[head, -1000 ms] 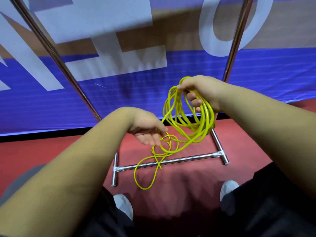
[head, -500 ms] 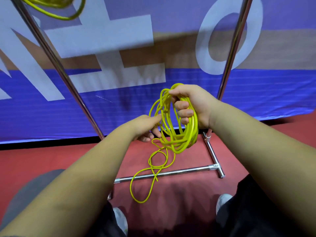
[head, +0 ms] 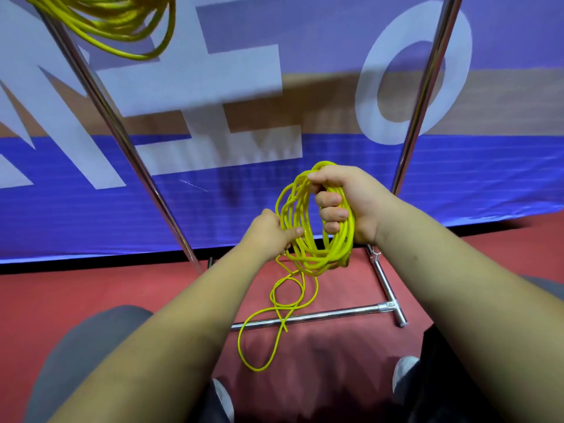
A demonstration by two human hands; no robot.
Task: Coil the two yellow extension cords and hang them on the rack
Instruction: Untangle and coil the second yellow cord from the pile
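Left hand (head: 268, 233) now up against coil (head: 308, 253); red floor (head: 91, 288), blue banner (head: 76, 215).

This looks like an indoor sports or event hall: a red, mat-like floor (head: 91, 294) runs up to a big blue banner (head: 457, 184) with large white letters, and a chrome rack (head: 335, 314) stands before it.

A person's right hand (head: 351, 203) grips a coil of yellow cord (head: 308, 254), and the left hand (head: 268, 233), just beside it, holds strands on the coil's other side. A loose tail (head: 256, 368) trails below both hands, crossing the metal rack's base bar (head: 335, 314) onto the red floor (head: 91, 294). A second yellow coil (head: 122, 32) shows high above the left hand.
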